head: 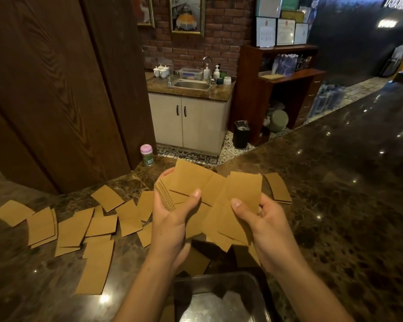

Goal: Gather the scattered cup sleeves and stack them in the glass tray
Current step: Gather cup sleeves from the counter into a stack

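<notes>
A dark brown marble bench (335,205), polished and mottled, reflects small ceiling lights across its glossy top. Behind it stand wood-grain panels (44,89), a red brick wall (221,31) with framed pictures, and a small steel sink (192,85) set in a stone top over pale cupboard doors. The floor there is patterned tile, with a black bin (241,134) on it. A small green tin with a pink lid (147,155) stands at the bench's far edge.

Flat, tan cardboard cup sleeves (89,228), each a slightly curved strip with a matte surface, lie scattered and overlapping across the left part of the bench; a further small pile (278,188) rests to the right of the hands. The left hand (172,219) grips a fanned bunch of sleeves (189,180), their ribbed edges showing beside the thumb. The right hand (263,219) pinches another bunch (243,189), touching the first one. Both bunches are held above the bench. The glass tray (219,282), rectangular with rounded corners, sits at the near edge below the forearms.
</notes>
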A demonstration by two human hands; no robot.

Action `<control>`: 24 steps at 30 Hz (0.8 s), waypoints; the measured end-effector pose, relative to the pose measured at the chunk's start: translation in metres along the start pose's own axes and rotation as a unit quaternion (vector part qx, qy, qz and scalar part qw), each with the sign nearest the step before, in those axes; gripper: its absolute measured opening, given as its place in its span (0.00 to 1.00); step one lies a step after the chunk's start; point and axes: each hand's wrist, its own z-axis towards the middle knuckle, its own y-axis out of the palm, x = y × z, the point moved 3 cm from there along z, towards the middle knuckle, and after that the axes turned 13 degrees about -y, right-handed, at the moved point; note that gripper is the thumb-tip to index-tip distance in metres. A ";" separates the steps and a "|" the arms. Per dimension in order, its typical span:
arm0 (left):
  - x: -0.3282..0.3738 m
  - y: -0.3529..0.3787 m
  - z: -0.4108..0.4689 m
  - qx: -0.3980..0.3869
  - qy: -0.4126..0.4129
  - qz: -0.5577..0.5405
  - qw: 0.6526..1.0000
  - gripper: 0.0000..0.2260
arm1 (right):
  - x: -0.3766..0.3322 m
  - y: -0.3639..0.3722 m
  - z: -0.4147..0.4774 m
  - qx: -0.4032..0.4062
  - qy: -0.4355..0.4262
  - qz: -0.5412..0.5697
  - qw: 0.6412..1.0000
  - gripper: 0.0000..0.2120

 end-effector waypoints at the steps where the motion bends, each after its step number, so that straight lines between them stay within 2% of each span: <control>1: 0.000 0.000 0.001 0.005 0.003 0.005 1.000 0.26 | 0.000 -0.001 -0.002 -0.009 0.000 -0.017 1.000 0.13; 4: 0.001 -0.003 0.002 0.003 -0.010 0.027 1.000 0.25 | -0.005 -0.010 0.003 -0.036 -0.006 -0.060 0.998 0.13; 9: -0.001 0.000 0.000 -0.077 -0.050 0.127 0.988 0.24 | -0.021 -0.019 0.020 -0.118 -0.016 -0.101 0.988 0.14; 11: -0.006 0.007 -0.002 -0.097 -0.064 0.119 0.986 0.21 | -0.020 -0.014 0.020 -0.143 -0.029 -0.113 0.983 0.16; 15: -0.011 0.021 -0.002 -0.082 -0.064 0.063 0.993 0.17 | -0.007 0.008 0.004 -0.137 -0.075 -0.103 0.982 0.16; 17: -0.013 0.027 -0.003 -0.086 -0.070 0.043 0.993 0.15 | 0.001 0.015 -0.001 -0.129 -0.114 -0.142 0.975 0.16; 21: -0.015 0.028 -0.008 -0.101 -0.109 0.037 0.988 0.16 | 0.006 0.018 -0.001 -0.153 -0.136 -0.282 0.937 0.31; 24: -0.013 0.027 -0.010 -0.130 -0.124 0.043 0.983 0.18 | 0.011 0.020 -0.004 -0.193 -0.121 -0.308 0.923 0.42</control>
